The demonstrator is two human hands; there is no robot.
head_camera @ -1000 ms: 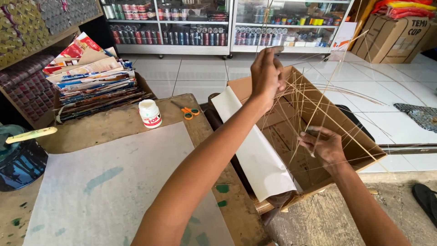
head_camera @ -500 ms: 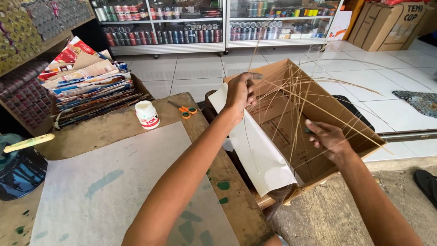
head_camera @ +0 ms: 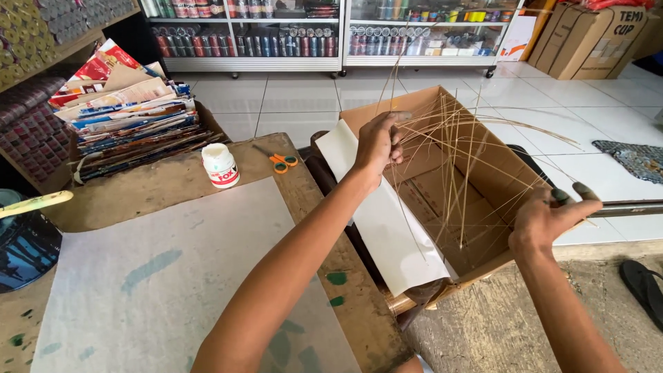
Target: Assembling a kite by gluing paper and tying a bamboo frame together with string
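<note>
At the far left a blue bucket point(head_camera: 24, 249) sits cut off by the frame edge, with a pale stick point(head_camera: 34, 204) across its top. Next comes your wooden table point(head_camera: 159, 183), bearing a white sheet point(head_camera: 166, 276), a white glue pot point(head_camera: 220, 166), orange scissors point(head_camera: 280, 160) and a stack of magazines point(head_camera: 128, 114) behind. Your left hand point(head_camera: 378, 144) is closed over the upper ends of a bundle of thin sticks point(head_camera: 456, 159), fingers curled tight around them, above the rim of the open cardboard box point(head_camera: 483, 173); a white paper point(head_camera: 380, 207) drapes over the box's near wall. The sticks fan down into the box and out past its right side. Your right hand point(head_camera: 545, 217) sits at the box's right edge, fingers pinched together, seemingly on a few strands, though I cannot tell exactly which. In my judgement the sticks are very light, springy and brittle, and smooth enough to slip; they are best gripped gathered near one end, not singly in the middle. Their lower ends are hidden inside the box, and individual strands are too fine to count. A dark sandal point(head_camera: 642, 283) lies on the floor at far right.
</note>
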